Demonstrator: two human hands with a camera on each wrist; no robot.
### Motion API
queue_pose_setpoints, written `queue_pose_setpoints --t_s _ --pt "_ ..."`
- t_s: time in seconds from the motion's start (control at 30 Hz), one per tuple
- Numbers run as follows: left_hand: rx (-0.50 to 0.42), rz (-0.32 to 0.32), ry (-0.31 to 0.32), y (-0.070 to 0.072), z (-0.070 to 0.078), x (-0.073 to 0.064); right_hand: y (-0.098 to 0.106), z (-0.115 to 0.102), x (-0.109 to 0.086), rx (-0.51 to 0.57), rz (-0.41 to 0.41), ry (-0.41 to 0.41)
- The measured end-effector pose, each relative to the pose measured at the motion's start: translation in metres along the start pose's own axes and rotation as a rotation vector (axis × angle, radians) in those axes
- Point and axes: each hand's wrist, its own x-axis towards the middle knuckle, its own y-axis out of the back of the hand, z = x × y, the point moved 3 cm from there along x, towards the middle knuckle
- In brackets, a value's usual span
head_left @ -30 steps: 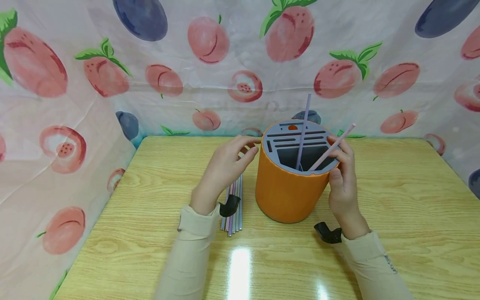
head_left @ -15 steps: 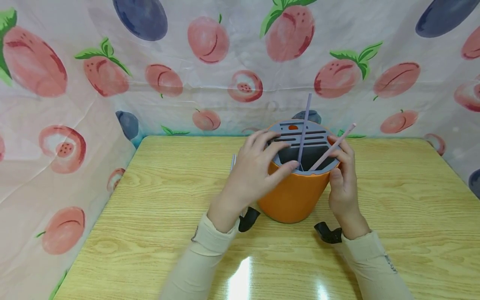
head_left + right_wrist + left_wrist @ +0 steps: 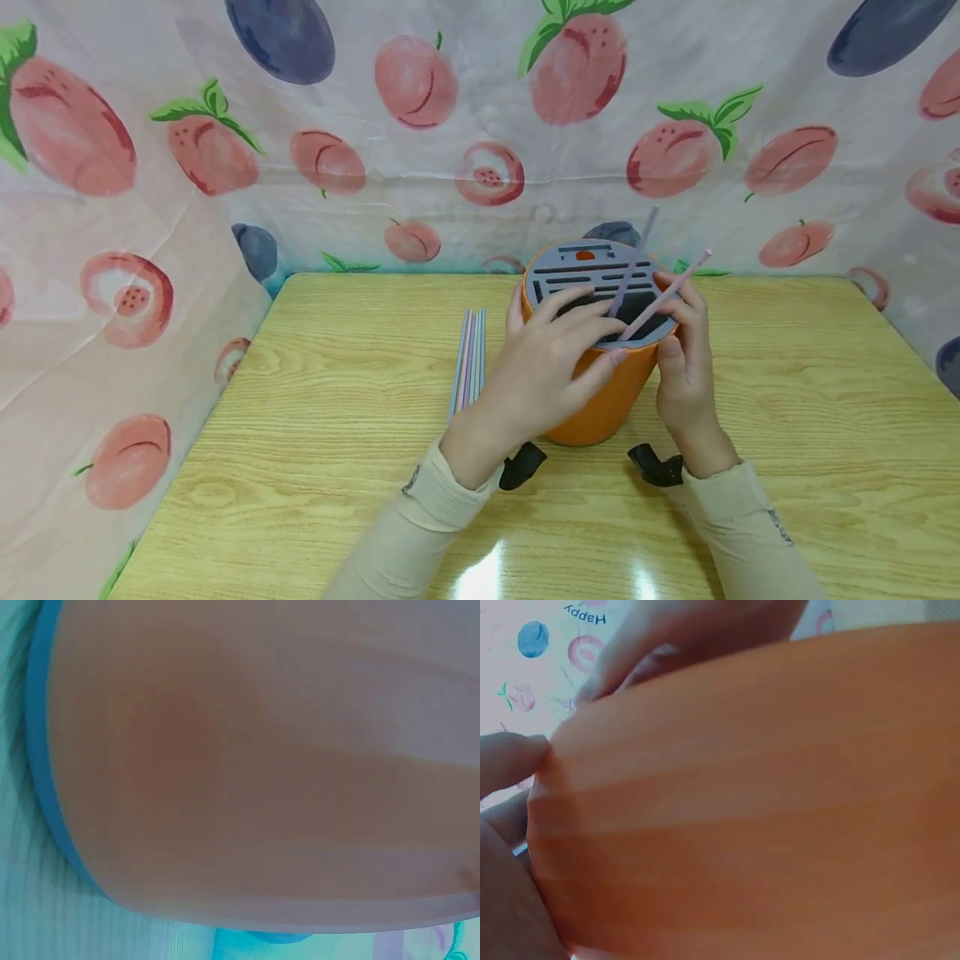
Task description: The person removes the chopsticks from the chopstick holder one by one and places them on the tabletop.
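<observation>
An orange round knife holder [image 3: 611, 400] with a slotted grey top [image 3: 577, 267] stands on the table. A thin purple stick [image 3: 633, 258] and a thin pink stick [image 3: 671, 292] lean out of its large front opening, both tilted to the right. My left hand [image 3: 551, 362] reaches across the front rim, fingers over the opening and fingertips right at the purple stick, thumb by the outer front wall. With my right hand [image 3: 686, 358] I grip the holder's right rim, fingers over the top and thumb outside. The orange wall [image 3: 742, 795] fills most of the left wrist view.
Several thin pastel sticks [image 3: 470, 354] lie side by side on the wooden table [image 3: 360, 358], left of the holder and partly behind my left wrist. A fruit-printed cloth [image 3: 420, 192] hangs along the back and left of the table.
My left hand has moved right, from beside the holder to over its front opening. The purple stick now leans further right. My right hand, the holder and the pink stick stay in place.
</observation>
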Motion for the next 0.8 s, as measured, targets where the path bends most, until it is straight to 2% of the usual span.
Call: queue_pose_setpoints --t_s 0.13,0.33,0.6,0.7,0.8 --pt "-0.049 -0.012 0.022 0.0 0.002 0.0 0.001 0.0 0.0 0.005 0.006 0.002" --pt "-0.184 -0.011 0.075 0.0 -0.003 0.001 0.003 0.0 -0.003 -0.017 -0.003 -0.014" --pt "-0.407 0.075 0.042 0.013 -0.014 -0.001 0.005 0.01 -0.008 -0.011 -0.007 -0.038" --pt "-0.517 0.118 0.054 0.022 -0.018 -0.001 0.005 0.012 -0.008 -0.011 -0.006 -0.037" --pt "-0.656 0.173 0.093 0.035 -0.018 -0.001 0.005 0.01 -0.006 -0.008 -0.006 -0.036"
